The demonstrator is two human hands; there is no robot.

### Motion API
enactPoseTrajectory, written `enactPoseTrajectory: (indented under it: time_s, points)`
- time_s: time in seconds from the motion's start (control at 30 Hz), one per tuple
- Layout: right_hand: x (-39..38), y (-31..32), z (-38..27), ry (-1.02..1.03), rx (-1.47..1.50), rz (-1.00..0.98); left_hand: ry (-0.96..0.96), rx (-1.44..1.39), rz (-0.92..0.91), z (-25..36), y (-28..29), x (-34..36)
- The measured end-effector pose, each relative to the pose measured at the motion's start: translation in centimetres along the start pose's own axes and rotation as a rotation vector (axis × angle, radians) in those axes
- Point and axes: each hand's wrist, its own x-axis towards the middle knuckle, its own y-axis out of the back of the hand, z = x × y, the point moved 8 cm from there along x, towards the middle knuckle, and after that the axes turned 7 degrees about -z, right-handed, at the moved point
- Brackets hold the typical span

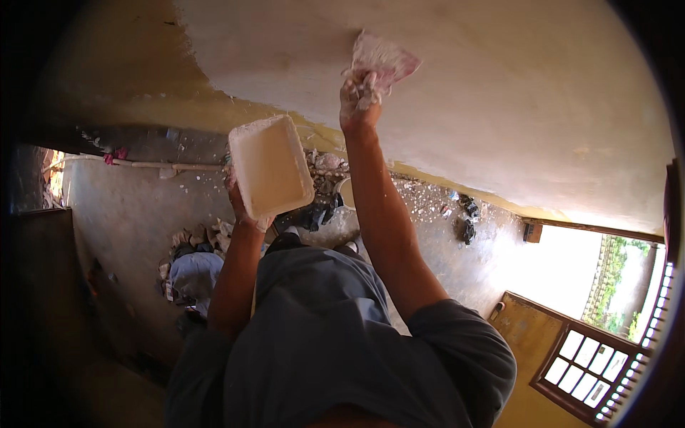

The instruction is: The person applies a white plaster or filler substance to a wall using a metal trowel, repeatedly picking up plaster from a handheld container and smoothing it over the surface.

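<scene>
My left hand point(237, 196) is closed around the side of a pale rectangular tub point(303, 175). The tub is tilted so that its inside shows, with whitish paste coating its rim and walls. Raised above it, my right hand point(360, 103) grips a flat putty spreader point(385, 58) with a pinkish-red edge. White putty clings thickly to the blade and to the fingers. The spreader is up against the wall point(485, 93), or very near it; contact cannot be made out for certain. A pale smooth coat covers much of this wall, and bare yellowish-brown surface point(135, 57) shows at its left.
Debris point(421, 203) and white splashes litter the floor along the wall's foot. A bucket point(347, 192) stands beyond my feet, partly hidden by my right arm. A long pole point(178, 166), a bluish cloth heap point(196, 274), a bright doorway point(560, 264) and a paned window point(589, 364) surround me.
</scene>
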Motion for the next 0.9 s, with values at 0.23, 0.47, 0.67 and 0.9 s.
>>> enactPoseTrajectory:
  time_s: [0.23, 0.47, 0.67, 0.9]
  points:
    - [-5.8, 19.7, 6.4, -0.305, -0.211, 0.246, 0.025, 0.134, 0.005, 1.3, 2.5, 0.4]
    - [-13.3, -0.1, -8.1, 0.440, -1.417, -0.394, 0.160, 0.060, 0.201, -0.8, 2.6, -0.3]
    - [-18.7, -11.5, -8.0, 0.760, -1.954, -1.190, 0.315, 0.075, -0.009, -4.6, -1.5, -0.9]
    - [-19.0, -8.6, -9.1, 0.726, -2.010, -1.416, 0.442, -0.245, -0.298, -10.8, -5.6, -1.7]
